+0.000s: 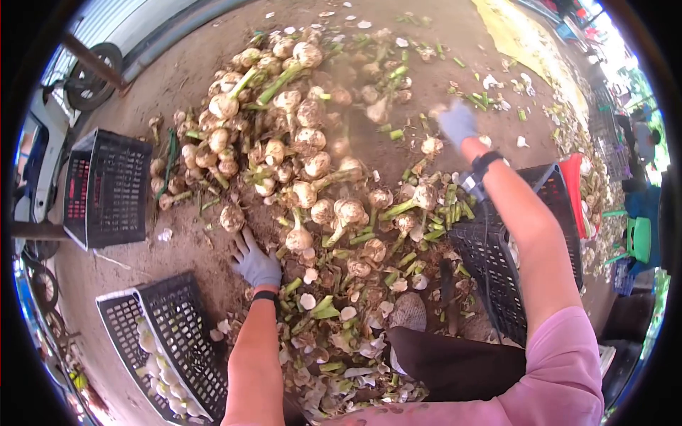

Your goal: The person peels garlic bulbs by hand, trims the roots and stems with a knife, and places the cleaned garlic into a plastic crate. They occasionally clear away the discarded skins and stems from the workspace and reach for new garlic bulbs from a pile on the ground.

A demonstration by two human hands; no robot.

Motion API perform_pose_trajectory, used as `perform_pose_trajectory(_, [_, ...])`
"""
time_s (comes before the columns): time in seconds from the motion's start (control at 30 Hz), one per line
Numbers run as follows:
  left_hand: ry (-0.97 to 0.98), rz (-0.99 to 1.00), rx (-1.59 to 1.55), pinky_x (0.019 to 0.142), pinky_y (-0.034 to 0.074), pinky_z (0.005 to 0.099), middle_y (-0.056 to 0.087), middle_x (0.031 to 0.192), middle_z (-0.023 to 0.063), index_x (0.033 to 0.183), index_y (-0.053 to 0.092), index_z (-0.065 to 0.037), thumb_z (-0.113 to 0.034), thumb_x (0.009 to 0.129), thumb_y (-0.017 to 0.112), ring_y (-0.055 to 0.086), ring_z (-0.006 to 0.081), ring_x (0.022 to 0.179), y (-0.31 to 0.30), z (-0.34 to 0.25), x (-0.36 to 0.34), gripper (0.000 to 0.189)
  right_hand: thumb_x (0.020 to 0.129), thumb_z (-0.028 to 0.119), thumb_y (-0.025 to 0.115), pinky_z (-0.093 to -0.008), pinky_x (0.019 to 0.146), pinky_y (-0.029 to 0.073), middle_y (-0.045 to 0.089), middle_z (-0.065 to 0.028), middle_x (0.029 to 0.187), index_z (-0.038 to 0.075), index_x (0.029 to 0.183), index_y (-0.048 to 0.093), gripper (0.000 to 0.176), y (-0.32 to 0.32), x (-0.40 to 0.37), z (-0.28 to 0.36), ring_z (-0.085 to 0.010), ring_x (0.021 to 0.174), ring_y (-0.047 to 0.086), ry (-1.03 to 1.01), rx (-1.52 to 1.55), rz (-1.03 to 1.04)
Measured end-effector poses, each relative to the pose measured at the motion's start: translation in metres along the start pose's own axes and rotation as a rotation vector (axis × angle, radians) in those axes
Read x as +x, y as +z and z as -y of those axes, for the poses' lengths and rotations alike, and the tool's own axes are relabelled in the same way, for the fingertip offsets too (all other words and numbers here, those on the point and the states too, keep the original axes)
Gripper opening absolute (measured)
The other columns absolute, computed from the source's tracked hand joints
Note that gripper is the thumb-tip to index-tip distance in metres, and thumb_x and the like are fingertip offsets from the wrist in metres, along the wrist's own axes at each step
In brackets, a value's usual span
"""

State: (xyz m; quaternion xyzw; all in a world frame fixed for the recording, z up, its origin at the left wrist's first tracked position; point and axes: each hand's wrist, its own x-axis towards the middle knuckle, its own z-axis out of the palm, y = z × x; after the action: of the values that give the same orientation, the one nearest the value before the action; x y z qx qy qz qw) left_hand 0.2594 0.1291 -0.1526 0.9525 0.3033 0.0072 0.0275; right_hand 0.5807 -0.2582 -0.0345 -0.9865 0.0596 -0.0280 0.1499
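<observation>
A large heap of soil-stained garlic bulbs (310,140) with cut green stems lies on the dirt ground. My left hand (257,264), in a grey glove, rests at the heap's near left edge with fingers spread, just below a single bulb (231,218). My right hand (457,122), also gloved, is stretched out at the upper right, near a bulb (431,145); motion blurs it and its fingers cannot be made out. Cut stem pieces (449,206) lie between the heap and my right forearm. Peeled skins and trimmings (341,355) cover the ground near my foot.
A black crate (181,319) holding white bulbs stands at lower left, another crate (114,186) above it. Beneath my right arm is a black crate (490,273). A green chair (637,239) and a yellow sheet (508,32) are at the right; a wheel (94,76) is at upper left.
</observation>
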Motion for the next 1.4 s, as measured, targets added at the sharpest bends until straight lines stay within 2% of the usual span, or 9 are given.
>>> perform_pose_trajectory(0.1, [0.006, -0.015, -0.025, 0.109, 0.025, 0.0553, 0.032, 0.153, 0.0129, 0.149, 0.031, -0.014, -0.033, 0.077, 0.074, 0.029, 0.0367, 0.139, 0.000, 0.000, 0.000, 0.085, 0.081, 0.040, 0.064, -0.0464, 0.088, 0.049, 0.067, -0.0269, 0.108, -0.006, 0.116, 0.059, 0.058, 0.099, 0.101, -0.201, -0.0423, 0.104, 0.064, 0.289, -0.195, 0.137])
perform_pose_trajectory(0.3, [0.002, -0.015, -0.014, 0.110, 0.024, 0.0564, 0.033, 0.153, 0.0123, 0.148, 0.033, -0.014, -0.035, 0.077, 0.074, 0.030, 0.0366, 0.140, 0.002, 0.000, 0.001, 0.085, 0.086, 0.011, 0.054, -0.0417, 0.097, 0.045, 0.067, -0.0154, 0.119, 0.005, 0.114, 0.069, 0.032, 0.052, -0.010, -0.067, -0.0252, 0.112, 0.063, -0.409, -1.122, 0.577])
perform_pose_trajectory(0.37, [0.006, -0.029, -0.017, 0.109, 0.025, 0.0575, 0.032, 0.154, 0.0127, 0.148, 0.033, -0.015, -0.037, 0.077, 0.074, 0.031, 0.0361, 0.139, 0.002, 0.002, 0.001, 0.085, 0.084, 0.015, 0.060, -0.0416, 0.088, 0.050, 0.071, -0.0125, 0.103, 0.007, 0.102, 0.074, 0.024, 0.230, 0.058, -0.178, -0.0301, 0.099, 0.068, 0.088, -0.290, 0.108])
perform_pose_trajectory(0.77, [0.310, -0.199, -0.170, 0.113, 0.022, 0.0570, 0.038, 0.150, 0.0174, 0.144, 0.045, -0.027, -0.026, 0.081, 0.064, 0.032, 0.0411, 0.139, 0.005, 0.021, -0.038, 0.066, 0.089, 0.023, 0.054, -0.0399, 0.079, 0.050, 0.066, -0.0153, 0.101, 0.002, 0.102, 0.064, 0.027, 0.204, -0.188, 0.078, -0.0255, 0.092, 0.063, 0.317, 0.531, 0.342])
perform_pose_trajectory(0.87, [0.428, 0.133, -0.188, 0.111, 0.027, 0.0581, 0.044, 0.143, 0.0184, 0.135, 0.056, -0.022, -0.024, 0.077, 0.066, 0.031, 0.0445, 0.138, -0.001, 0.038, -0.145, 0.058, 0.088, 0.025, 0.059, -0.0340, 0.075, 0.052, 0.065, -0.0115, 0.104, 0.007, 0.109, 0.063, 0.028, 0.176, -0.198, 0.143, -0.0206, 0.091, 0.064, -0.069, 0.185, 0.428])
perform_pose_trajectory(1.0, [0.730, 0.525, -0.172, 0.103, 0.039, 0.0531, 0.053, 0.134, 0.0134, 0.120, 0.064, -0.021, -0.026, 0.077, 0.067, 0.038, 0.0440, 0.132, -0.039, 0.041, -0.272, 0.043, 0.096, 0.023, 0.052, -0.0474, 0.080, 0.054, 0.057, -0.0116, 0.111, 0.011, 0.117, 0.056, 0.025, 0.140, -0.212, 0.214, -0.0262, 0.096, 0.059, 0.362, 1.609, 1.199])
perform_pose_trajectory(1.1, [0.914, 1.302, -0.290, 0.093, 0.047, 0.0468, 0.063, 0.118, 0.0166, 0.117, 0.066, -0.017, -0.029, 0.077, 0.068, 0.055, 0.0375, 0.117, -0.068, 0.038, -0.280, 0.042, 0.095, 0.036, 0.055, -0.0374, 0.073, 0.052, 0.061, -0.0115, 0.089, 0.004, 0.107, 0.062, 0.035, 0.097, -0.206, 0.212, -0.0275, 0.081, 0.061, -0.837, 0.566, 0.532])
perform_pose_trajectory(1.2, [0.896, 1.416, -0.379, 0.081, 0.052, 0.0447, 0.068, 0.099, 0.0173, 0.114, 0.067, -0.014, -0.029, 0.077, 0.069, 0.065, 0.0351, 0.093, -0.113, 0.014, -0.240, 0.039, 0.093, 0.039, 0.055, -0.0419, 0.076, 0.051, 0.067, -0.0143, 0.101, 0.001, 0.116, 0.061, 0.045, 0.062, -0.216, 0.170, -0.0291, 0.084, 0.063, -0.665, 0.735, 0.526])
perform_pose_trajectory(1.4, [0.565, 0.302, -0.440, 0.085, 0.049, 0.0510, 0.053, 0.127, 0.0190, 0.132, 0.050, -0.017, -0.020, 0.078, 0.066, 0.059, 0.0397, 0.101, -0.039, -0.022, -0.189, 0.056, 0.084, 0.038, 0.063, -0.0486, 0.098, 0.046, 0.047, -0.0390, 0.127, -0.001, 0.141, 0.039, 0.073, 0.039, -0.366, 0.012, -0.0474, 0.115, 0.054, -0.328, 0.205, 0.719])
